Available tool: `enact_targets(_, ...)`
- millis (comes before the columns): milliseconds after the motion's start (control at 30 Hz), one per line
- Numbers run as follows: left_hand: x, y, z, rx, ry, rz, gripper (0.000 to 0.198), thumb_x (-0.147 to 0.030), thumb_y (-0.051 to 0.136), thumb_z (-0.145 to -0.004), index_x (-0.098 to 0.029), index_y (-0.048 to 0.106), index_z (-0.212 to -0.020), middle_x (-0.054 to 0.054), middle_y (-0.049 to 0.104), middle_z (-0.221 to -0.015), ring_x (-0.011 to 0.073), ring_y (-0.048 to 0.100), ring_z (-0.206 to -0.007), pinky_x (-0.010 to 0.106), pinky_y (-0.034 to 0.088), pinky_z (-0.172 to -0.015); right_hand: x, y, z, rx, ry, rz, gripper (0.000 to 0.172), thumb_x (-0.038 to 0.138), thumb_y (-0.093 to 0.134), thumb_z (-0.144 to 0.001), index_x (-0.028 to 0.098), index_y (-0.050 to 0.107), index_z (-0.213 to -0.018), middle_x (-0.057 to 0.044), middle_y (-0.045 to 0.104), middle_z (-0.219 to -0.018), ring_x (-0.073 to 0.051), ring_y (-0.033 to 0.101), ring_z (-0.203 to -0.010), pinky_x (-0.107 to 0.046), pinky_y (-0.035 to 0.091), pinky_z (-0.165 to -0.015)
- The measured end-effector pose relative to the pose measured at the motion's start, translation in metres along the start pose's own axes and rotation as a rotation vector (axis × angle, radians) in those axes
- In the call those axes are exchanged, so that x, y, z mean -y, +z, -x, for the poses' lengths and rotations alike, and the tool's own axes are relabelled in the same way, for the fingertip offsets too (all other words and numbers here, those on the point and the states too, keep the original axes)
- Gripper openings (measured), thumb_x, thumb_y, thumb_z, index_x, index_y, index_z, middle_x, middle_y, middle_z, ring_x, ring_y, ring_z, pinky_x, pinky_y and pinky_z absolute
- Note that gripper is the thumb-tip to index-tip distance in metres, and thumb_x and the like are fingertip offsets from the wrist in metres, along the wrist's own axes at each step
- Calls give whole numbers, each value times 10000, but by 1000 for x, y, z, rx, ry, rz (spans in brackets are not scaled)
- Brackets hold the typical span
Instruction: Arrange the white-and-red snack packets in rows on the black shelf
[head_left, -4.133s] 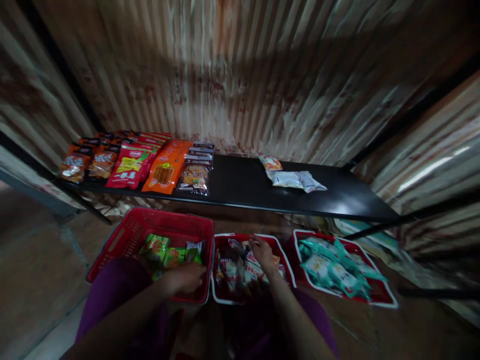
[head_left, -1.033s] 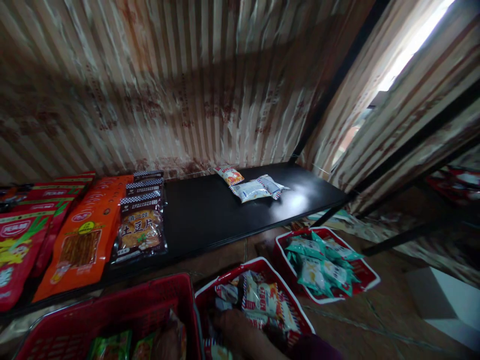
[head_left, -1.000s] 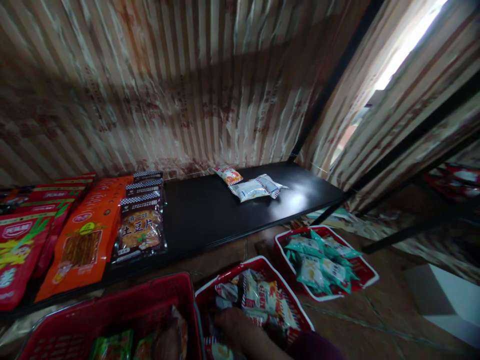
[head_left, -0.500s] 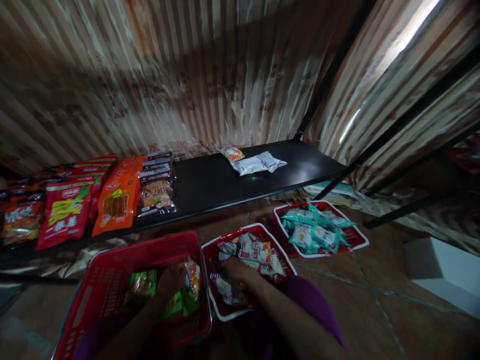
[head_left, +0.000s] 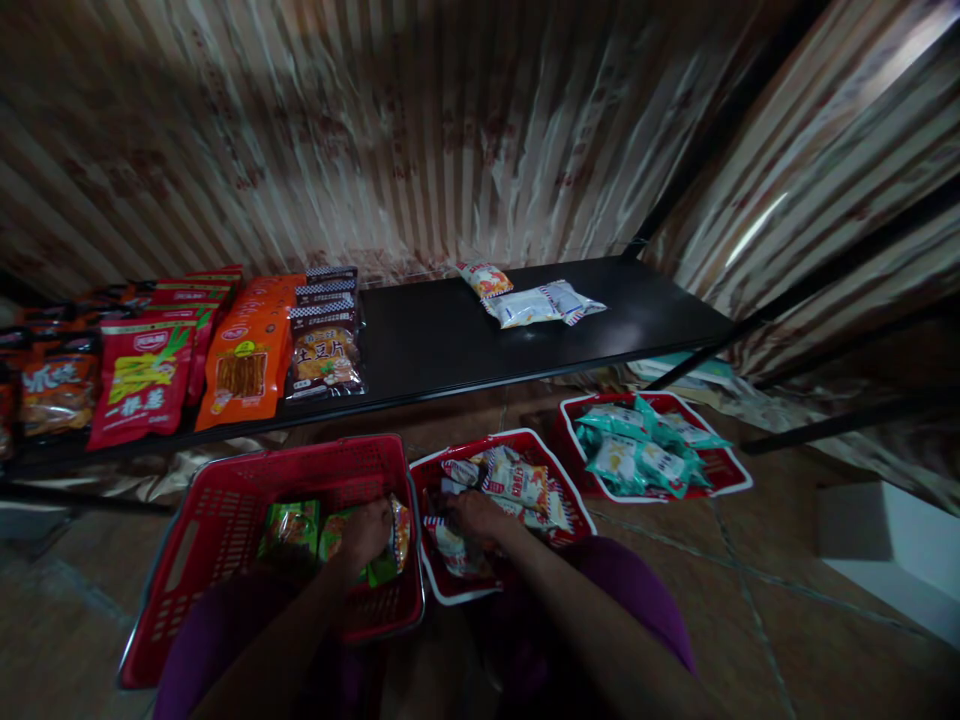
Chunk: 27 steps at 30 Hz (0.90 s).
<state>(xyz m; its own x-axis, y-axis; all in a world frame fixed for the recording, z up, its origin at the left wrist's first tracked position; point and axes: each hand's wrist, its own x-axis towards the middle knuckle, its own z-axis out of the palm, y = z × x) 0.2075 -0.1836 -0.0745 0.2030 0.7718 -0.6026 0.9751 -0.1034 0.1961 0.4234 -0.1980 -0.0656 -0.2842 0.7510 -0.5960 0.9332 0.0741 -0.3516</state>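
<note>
My left hand [head_left: 365,531] reaches into the red plastic basket [head_left: 225,510] and is closed on a green and orange snack packet [head_left: 395,540], beside other green packets [head_left: 291,527]. My right hand [head_left: 474,515] lies in the middle red tray [head_left: 577,510] among white and red snack packets [head_left: 517,482]; its fingers curl over the packets, and what they grip is hidden. Purple trouser knees show below both arms.
A low black shelf [head_left: 450,350] runs along the striped wall, with rows of red, orange and dark snack bags [head_left: 244,365] at its left and a few white packets [head_left: 536,303] further right. A second red tray of teal packets [head_left: 637,455] sits on the floor at right. A white box [head_left: 892,550] stands far right.
The view has tilted down and swung back left. Both arms came into view, the left hand going into the basket onto a packet, the right staying in the middle tray.
</note>
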Motion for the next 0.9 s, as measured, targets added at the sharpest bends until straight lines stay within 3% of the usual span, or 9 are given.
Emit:
enact_targets(333, -5, -5, -8, -11, 38, 139, 322, -341, 536, -869, -164, 548, -1138, 83, 580, -1145, 198, 587, -976, 413, 503, -823, 35, -2, -22, 68, -88, -29, 320, 186, 516, -811, 169, 618, -1114, -122, 676, -1109, -235, 634, -994, -271, 451, -761)
enact_targets(500, 0, -2, -11, -9, 27, 178, 311, -337, 537, -869, -167, 553, -1129, 80, 584, -1138, 196, 589, -974, 407, 504, -821, 48, -3, -32, 113, -104, -27, 221, 163, 491, -855, 131, 654, -1001, -144, 684, -1035, -229, 642, -954, -278, 465, -763)
enact_targets(700, -6, 1, -11, -32, 47, 195, 315, -335, 532, -871, -168, 550, -1138, 84, 577, -1156, 200, 583, -989, 418, 499, -835, 46, 3, -43, 184, -92, 0, 227, 320, 552, -886, 137, 608, -1007, -56, 651, -992, -172, 634, -871, -365, 522, -773)
enact_targets(833, -2, 0, -10, -69, 27, 177, 347, -337, 537, -868, -167, 530, -1171, 90, 562, -1181, 211, 576, -1007, 430, 496, -841, 54, 7, -51, 197, -120, 24, 171, 188, 563, -852, 126, 621, -1001, -92, 661, -1009, -200, 638, -914, -331, 515, -767)
enact_targets(900, 5, 0, -10, -70, 15, 161, 351, -337, 541, -866, -164, 529, -1171, 90, 561, -1181, 213, 575, -1009, 432, 496, -839, 61, 7, -53, 182, -141, 38, 251, 94, 564, -776, 110, 630, -1018, -143, 665, -1043, -255, 631, -980, -332, 500, -787)
